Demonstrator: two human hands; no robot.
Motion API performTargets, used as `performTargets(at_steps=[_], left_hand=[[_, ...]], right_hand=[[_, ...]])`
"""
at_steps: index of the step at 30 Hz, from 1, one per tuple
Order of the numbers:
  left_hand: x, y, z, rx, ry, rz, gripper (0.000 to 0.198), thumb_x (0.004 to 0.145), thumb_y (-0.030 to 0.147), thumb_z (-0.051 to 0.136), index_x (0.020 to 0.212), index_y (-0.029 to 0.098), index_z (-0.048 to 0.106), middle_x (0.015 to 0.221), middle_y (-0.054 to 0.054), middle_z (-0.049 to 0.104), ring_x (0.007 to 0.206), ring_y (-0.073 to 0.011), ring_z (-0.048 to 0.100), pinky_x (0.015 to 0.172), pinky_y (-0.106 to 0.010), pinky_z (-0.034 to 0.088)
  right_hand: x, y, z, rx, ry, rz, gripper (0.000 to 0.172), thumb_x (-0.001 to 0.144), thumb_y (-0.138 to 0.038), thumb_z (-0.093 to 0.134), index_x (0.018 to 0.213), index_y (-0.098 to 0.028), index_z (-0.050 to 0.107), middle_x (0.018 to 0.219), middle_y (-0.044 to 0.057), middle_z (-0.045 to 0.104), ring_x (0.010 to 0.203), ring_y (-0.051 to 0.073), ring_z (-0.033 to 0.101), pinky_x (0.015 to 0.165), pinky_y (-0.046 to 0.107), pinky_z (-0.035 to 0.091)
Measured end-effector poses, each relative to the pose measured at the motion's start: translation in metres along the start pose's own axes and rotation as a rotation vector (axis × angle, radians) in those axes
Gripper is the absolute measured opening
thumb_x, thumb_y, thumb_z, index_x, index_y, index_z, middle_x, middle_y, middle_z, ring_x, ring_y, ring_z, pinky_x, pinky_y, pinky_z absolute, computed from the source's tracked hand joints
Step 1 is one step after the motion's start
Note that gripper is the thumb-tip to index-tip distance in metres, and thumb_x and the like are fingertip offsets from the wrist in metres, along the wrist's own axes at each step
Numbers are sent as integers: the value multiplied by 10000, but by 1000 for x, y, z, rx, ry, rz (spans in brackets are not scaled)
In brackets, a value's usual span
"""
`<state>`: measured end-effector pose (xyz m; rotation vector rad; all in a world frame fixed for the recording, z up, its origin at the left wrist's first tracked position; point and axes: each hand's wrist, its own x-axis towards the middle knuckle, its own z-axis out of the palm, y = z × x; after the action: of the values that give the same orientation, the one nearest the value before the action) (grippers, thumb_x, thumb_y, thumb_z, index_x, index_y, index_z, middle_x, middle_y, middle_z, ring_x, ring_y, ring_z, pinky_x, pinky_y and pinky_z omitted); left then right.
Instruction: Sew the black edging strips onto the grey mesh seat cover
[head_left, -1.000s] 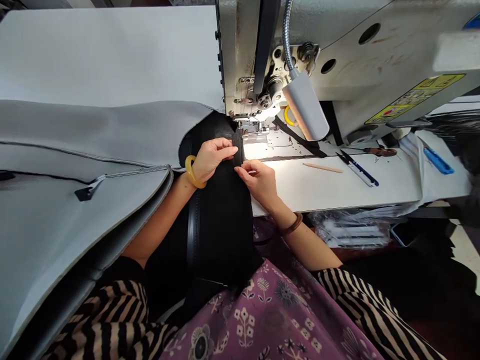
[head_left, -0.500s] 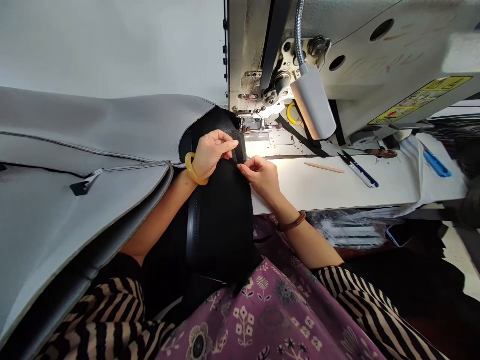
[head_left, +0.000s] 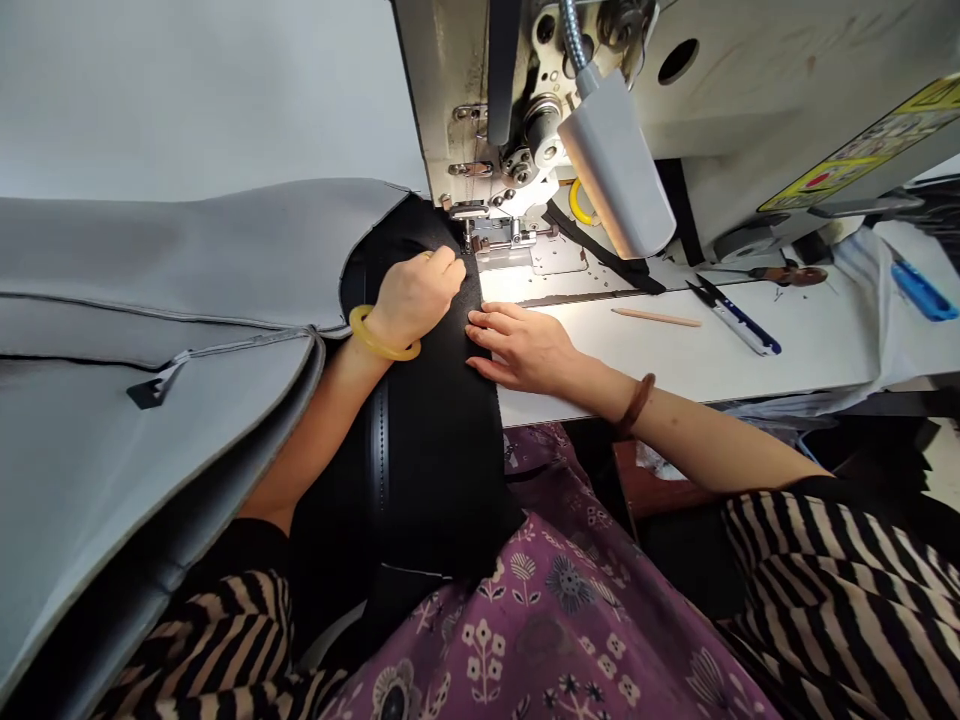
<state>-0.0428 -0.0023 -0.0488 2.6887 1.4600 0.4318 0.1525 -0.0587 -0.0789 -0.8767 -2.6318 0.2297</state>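
Note:
Black fabric [head_left: 442, 440] runs from my lap up to the sewing machine's presser foot [head_left: 466, 238], its right edge along the white table. My left hand [head_left: 416, 295], with a yellow bangle, is closed on top of the fabric just short of the foot. Its curled fingers hide whatever they may hold. My right hand [head_left: 525, 345] lies with fingers stretched out and slightly apart, their tips on the fabric's right edge. A large grey padded piece [head_left: 187, 250] joins the black fabric on the left.
The machine's lamp [head_left: 619, 165] hangs over the needle area. On the table to the right lie a pencil [head_left: 656, 317], thread snips [head_left: 739, 318], a wooden-handled tool [head_left: 787, 275] and a blue cutter [head_left: 922, 290]. A black strip [head_left: 600, 248] lies beside the machine bed.
My right hand has gone from a pinch at the fabric edge to lying flat there. The left fingers have curled in tighter, slightly nearer the foot. The view has shifted a little.

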Motion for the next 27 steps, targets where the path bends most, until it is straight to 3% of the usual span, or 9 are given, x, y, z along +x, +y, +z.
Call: performTargets(at_steps=[2, 7, 15, 21, 27], left_hand=[[5, 2, 3, 126, -81, 6, 335, 923, 154, 347, 838, 151, 671, 943, -127, 673, 900, -223, 631, 723, -310, 473], [6, 4, 4, 216, -112, 38, 329, 933, 138, 347, 931, 131, 677, 960, -113, 665, 895, -218, 614, 724, -298, 468], [15, -10, 23, 127, -10, -76, 277, 952, 211, 398, 882, 159, 661, 953, -88, 635, 936, -230, 613, 861, -354, 478], [16, -18, 27, 71, 69, -27, 302, 980, 279, 384, 881, 175, 650, 939, -73, 638, 923, -209, 616, 843, -342, 485], [22, -5, 14, 143, -88, -108, 303, 986, 245, 352, 873, 199, 628, 1019, -68, 644, 965, -206, 578, 845, -376, 471]], right_hand=[[1, 3, -1, -7, 9, -43, 388, 954, -383, 459, 1099, -77, 648, 1177, 171, 653, 1233, 270, 549, 998, 424, 508], [0, 3, -4, 27, -6, -46, 365, 961, -357, 453, 1138, -90, 629, 1239, 165, 626, 1234, 262, 555, 971, 425, 528], [0, 0, -7, 28, -8, -45, 359, 945, -324, 477, 1135, -57, 623, 1235, 182, 623, 1241, 292, 550, 944, 428, 543], [-1, -1, -7, 41, -12, -30, 349, 943, -321, 480, 1144, -70, 617, 1240, 179, 618, 1251, 282, 541, 953, 429, 532], [-1, 0, -8, 16, -3, -39, 358, 940, -320, 482, 1142, -60, 623, 1233, 168, 629, 1258, 274, 537, 926, 389, 539]])
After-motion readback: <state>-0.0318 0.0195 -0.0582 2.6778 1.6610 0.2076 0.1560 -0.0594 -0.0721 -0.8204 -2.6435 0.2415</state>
